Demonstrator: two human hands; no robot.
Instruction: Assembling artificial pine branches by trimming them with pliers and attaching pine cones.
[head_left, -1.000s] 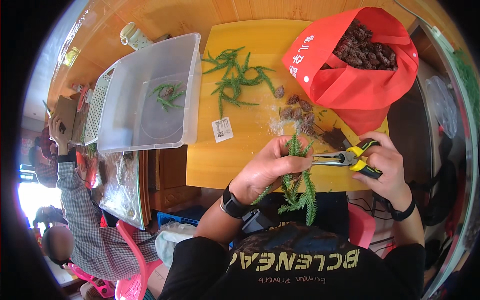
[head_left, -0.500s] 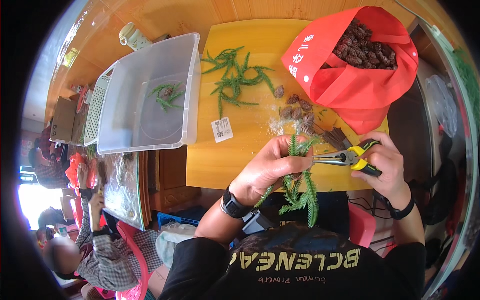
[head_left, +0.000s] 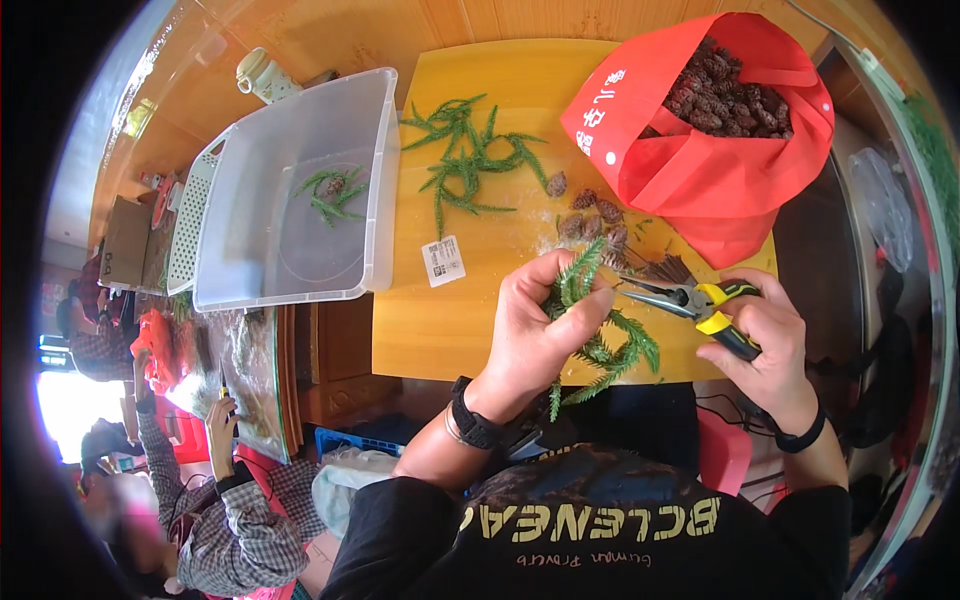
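My left hand is closed around a green artificial pine sprig, its branches curling out above and below the thumb. In my right hand is a pair of needle-nose pliers with yellow-and-black handles. The pliers' jaws are parted and point at the sprig beside my left thumb; whether they touch it I cannot tell. Just beyond my hands, several brown pine cones lie on the yellow table. A bundle of thin dark brown stems lies behind the pliers, partly hidden.
A red bag full of pine cones stands at the far right. More green sprigs and a white label lie left of centre. A clear plastic bin holds one sprig with a cone. A co-worker sits at the left.
The pliers' jaws have opened and drawn slightly back from the sprig. My left hand has turned the sprig, so its branches now lean up and to the right.
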